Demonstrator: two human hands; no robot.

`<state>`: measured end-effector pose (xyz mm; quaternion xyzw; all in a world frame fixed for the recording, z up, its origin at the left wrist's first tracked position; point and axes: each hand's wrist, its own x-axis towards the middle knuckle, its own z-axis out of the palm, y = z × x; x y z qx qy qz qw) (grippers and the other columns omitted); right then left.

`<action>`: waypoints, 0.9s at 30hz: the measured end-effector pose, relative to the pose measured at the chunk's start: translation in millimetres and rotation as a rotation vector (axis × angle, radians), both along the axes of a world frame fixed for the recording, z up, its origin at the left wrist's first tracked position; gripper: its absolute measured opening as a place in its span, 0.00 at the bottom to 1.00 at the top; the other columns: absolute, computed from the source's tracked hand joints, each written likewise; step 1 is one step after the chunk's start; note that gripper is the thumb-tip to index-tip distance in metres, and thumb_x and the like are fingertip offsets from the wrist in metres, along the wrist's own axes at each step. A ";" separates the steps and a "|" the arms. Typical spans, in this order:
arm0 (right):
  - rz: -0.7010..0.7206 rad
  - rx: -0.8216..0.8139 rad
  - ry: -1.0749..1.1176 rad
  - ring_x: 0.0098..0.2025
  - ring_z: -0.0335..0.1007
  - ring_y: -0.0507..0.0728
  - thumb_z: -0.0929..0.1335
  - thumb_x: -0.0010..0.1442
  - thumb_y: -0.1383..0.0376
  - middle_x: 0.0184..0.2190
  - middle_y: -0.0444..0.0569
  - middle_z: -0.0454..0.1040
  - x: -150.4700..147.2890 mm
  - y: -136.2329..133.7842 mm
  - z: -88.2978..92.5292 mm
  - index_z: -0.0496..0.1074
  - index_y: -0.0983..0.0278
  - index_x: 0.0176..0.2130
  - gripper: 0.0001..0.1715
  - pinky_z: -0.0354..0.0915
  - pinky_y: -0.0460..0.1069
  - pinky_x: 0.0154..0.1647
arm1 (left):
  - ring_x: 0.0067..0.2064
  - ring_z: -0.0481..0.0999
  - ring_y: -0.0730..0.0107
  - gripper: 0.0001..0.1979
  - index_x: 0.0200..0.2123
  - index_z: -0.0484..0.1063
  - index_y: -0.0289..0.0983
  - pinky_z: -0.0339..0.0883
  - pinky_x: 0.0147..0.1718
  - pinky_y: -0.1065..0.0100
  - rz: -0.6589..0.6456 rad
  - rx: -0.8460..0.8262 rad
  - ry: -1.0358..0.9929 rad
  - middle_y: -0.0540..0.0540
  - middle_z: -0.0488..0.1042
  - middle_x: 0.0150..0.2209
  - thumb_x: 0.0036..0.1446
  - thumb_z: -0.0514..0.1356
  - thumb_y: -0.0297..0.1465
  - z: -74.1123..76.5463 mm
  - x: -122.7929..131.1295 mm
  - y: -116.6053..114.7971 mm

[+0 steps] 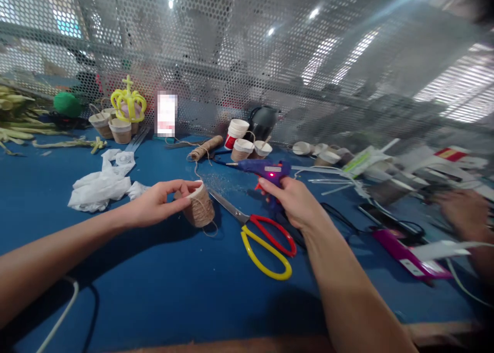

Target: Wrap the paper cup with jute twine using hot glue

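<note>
My left hand (164, 201) grips the rim of a small paper cup wrapped in twine (201, 209), which is tilted above the blue table. A loose strand of twine (196, 170) runs from the cup to a twine roll (206, 148) behind it. In my right hand (295, 198) is a purple glue gun (266, 168) with a red light on; its nozzle points left, and my fingers wrap round the handle. Between my hands lie scissors (266, 245) with one red and one yellow handle loop, blades toward the cup.
White crumpled plastic (100, 186) lies left of the cup. Twine-wrapped cups (243, 149) and a yellow crown (128, 106) stand along the perforated metal screen (216, 49). At right are a phone (380, 216), a purple box (411, 255), cables and another person's blurred hand (465, 209).
</note>
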<state>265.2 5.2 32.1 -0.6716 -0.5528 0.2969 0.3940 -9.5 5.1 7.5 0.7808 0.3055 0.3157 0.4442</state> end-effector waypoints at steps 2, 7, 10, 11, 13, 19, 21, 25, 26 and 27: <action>-0.044 -0.033 -0.045 0.17 0.60 0.48 0.65 0.54 0.60 0.16 0.43 0.66 4.5 11.9 -11.5 0.66 0.66 0.24 0.12 0.59 0.44 0.19 | 0.56 0.61 0.57 0.09 0.25 0.60 0.34 0.58 0.49 0.59 0.006 -0.002 0.000 0.36 0.65 0.53 0.56 0.52 0.31 1.1 0.1 0.3; -0.088 -0.139 -0.174 0.13 0.59 0.50 0.63 0.56 0.61 0.11 0.44 0.63 5.6 29.7 -32.7 0.60 0.63 0.16 0.20 0.59 0.46 0.17 | 0.54 0.63 0.58 0.09 0.25 0.61 0.34 0.59 0.48 0.59 -0.010 0.013 -0.001 0.36 0.65 0.52 0.56 0.52 0.31 6.5 -1.4 -0.8; -0.105 -0.126 -0.296 0.19 0.65 0.55 0.65 0.53 0.62 0.12 0.47 0.64 4.7 33.3 -31.4 0.59 0.62 0.14 0.21 0.61 0.49 0.22 | 0.53 0.65 0.58 0.09 0.25 0.60 0.34 0.59 0.48 0.59 -0.017 0.009 -0.018 0.36 0.65 0.52 0.56 0.52 0.31 11.3 -2.8 -2.4; -0.115 -0.096 -0.341 0.24 0.67 0.57 0.66 0.52 0.63 0.13 0.49 0.65 2.8 32.0 -27.8 0.60 0.62 0.14 0.20 0.62 0.51 0.25 | 0.53 0.65 0.58 0.09 0.25 0.60 0.34 0.59 0.48 0.59 -0.018 0.004 -0.019 0.36 0.65 0.52 0.55 0.53 0.31 12.8 -3.2 -2.9; -0.114 -0.008 -0.418 0.33 0.67 0.61 0.67 0.51 0.64 0.21 0.53 0.68 -6.2 23.9 -17.3 0.62 0.63 0.16 0.16 0.61 0.53 0.33 | 0.52 0.65 0.58 0.09 0.25 0.60 0.34 0.59 0.47 0.60 -0.022 -0.005 -0.019 0.36 0.67 0.51 0.55 0.53 0.30 14.9 -3.7 -3.7; 0.443 0.281 -0.406 0.32 0.64 0.54 0.68 0.49 0.58 0.30 0.47 0.69 -66.0 -32.2 4.1 0.67 0.64 0.31 0.12 0.61 0.49 0.33 | 0.46 0.68 0.63 0.09 0.26 0.60 0.34 0.61 0.43 0.65 -0.026 0.011 0.006 0.41 0.72 0.40 0.55 0.52 0.33 13.2 -2.6 -3.6; 0.518 0.395 -0.440 0.33 0.62 0.55 0.70 0.47 0.59 0.29 0.47 0.67 -80.9 -45.1 1.1 0.66 0.64 0.29 0.13 0.60 0.49 0.33 | 0.39 0.70 0.67 0.10 0.26 0.59 0.34 0.63 0.38 0.67 -0.019 0.012 0.034 0.44 0.72 0.34 0.55 0.52 0.33 12.2 -1.7 -4.0; 0.488 0.401 -0.346 0.30 0.62 0.52 0.65 0.54 0.68 0.26 0.45 0.66 -87.1 -50.5 -6.7 0.63 0.64 0.26 0.06 0.60 0.47 0.32 | 0.31 0.68 0.74 0.08 0.27 0.61 0.33 0.63 0.32 0.72 -0.049 0.007 0.091 0.49 0.69 0.29 0.54 0.52 0.31 13.2 -0.5 -6.5; 0.495 0.355 -0.289 0.29 0.62 0.51 0.64 0.55 0.68 0.25 0.44 0.66 -85.4 -49.9 -7.3 0.63 0.64 0.26 0.06 0.60 0.46 0.31 | 0.30 0.68 0.74 0.07 0.27 0.62 0.33 0.63 0.32 0.73 -0.058 0.014 0.106 0.49 0.68 0.28 0.54 0.53 0.31 13.7 -0.4 -7.1; 0.508 0.301 -0.231 0.27 0.62 0.50 0.64 0.56 0.68 0.24 0.43 0.67 -83.5 -49.2 -7.2 0.64 0.64 0.27 0.06 0.60 0.46 0.29 | 0.31 0.68 0.75 0.07 0.27 0.63 0.33 0.62 0.32 0.73 -0.073 0.019 0.121 0.49 0.68 0.28 0.54 0.53 0.31 14.1 -0.4 -7.5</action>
